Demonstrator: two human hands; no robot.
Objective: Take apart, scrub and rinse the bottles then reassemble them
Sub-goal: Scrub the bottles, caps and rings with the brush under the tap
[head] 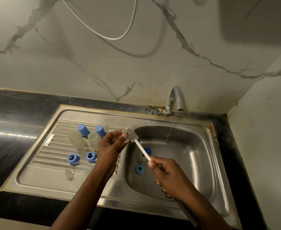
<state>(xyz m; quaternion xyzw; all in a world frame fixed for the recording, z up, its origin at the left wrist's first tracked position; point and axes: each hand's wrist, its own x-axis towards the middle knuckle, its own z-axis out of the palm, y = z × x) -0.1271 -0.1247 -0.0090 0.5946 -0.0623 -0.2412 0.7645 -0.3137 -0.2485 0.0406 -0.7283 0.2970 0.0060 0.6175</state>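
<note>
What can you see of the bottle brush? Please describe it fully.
The bottle brush has a grey, ribbed, rubbery-looking head and a thin white stem. It tilts up and leftward over the sink. The right hand grips its lower end; the head touches a small clear part held by the left hand.

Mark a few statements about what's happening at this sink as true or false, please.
1. Water runs from the tap. True.
2. The right hand holds a sponge. False: it holds a brush.
3. Two blue rings lie on the drainboard. True.
4. Nothing lies in the basin. False: a third ring lies there.
5. The left hand pinches a clear part. True.
</note>
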